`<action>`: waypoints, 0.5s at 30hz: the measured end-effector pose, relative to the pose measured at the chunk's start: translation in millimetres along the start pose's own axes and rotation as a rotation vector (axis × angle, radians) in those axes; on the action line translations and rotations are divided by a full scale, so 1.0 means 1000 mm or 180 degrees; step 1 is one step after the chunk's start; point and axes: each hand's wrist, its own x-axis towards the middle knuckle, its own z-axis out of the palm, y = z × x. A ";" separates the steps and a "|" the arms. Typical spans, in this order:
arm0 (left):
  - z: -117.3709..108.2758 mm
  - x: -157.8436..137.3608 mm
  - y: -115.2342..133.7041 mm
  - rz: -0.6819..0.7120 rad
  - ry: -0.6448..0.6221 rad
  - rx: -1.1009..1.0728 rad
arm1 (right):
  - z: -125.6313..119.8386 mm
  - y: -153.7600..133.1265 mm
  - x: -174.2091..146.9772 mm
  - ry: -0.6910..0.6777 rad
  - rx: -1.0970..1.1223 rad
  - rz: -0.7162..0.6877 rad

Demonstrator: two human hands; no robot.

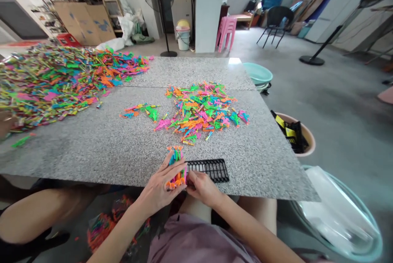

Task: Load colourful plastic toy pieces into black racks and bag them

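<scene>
Pieces of bright plastic (pixel 178 177) in orange, pink, green and blue lie side by side beneath a worker's left hand (pixel 159 187), at the left end of a black slotted rack (pixel 211 169) along the front edge of a speckled gray worktop (pixel 260 160). The left grip is spread over the pieces; the right hand (pixel 203 188) curls its fingers just beside them, and whether that grip clamps anything cannot be told. Beyond, a loose heap (pixel 201 111) of similar pieces covers the worktop's middle, with a larger pile (pixel 61 81) toward its far left corner. Off the right edge, a peach tub (pixel 311 144) holds black items (pixel 296 134) with yellow patches, any print too small to read.
</scene>
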 end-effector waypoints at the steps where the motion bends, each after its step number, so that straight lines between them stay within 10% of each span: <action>1: 0.001 -0.001 0.000 -0.0038 -0.0005 -0.0017 | -0.001 0.000 0.000 0.0006 0.0030 -0.0012; 15: 0.007 -0.001 0.013 -0.0202 -0.0023 -0.0281 | -0.001 -0.014 -0.009 -0.0109 -0.0091 0.0866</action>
